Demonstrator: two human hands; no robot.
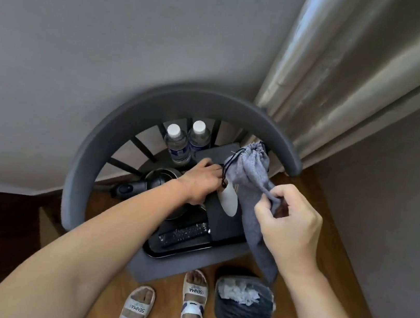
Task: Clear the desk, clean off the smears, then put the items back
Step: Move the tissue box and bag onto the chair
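A grey armchair (115, 128) holds the desk's items on its seat. Two water bottles (178, 143) stand at the back, next to a dark kettle (159, 178). A black tray (176, 251) carries a remote control (184, 232) and a black box (223, 223). A grey drawstring bag (250, 170) lies over the box, with a white tag (228, 199) on its cord. My left hand (200, 182) reaches to the bag's black cord and tag; its fingers are hidden. My right hand (289, 219) pinches a fold of the grey fabric, which hangs down past the seat.
A dark bin (243, 311) with crumpled white tissue stands on the wooden floor at the lower right. My feet in white sandals (194, 292) stand before the chair. Curtains (350, 84) hang at the right, a grey wall behind.
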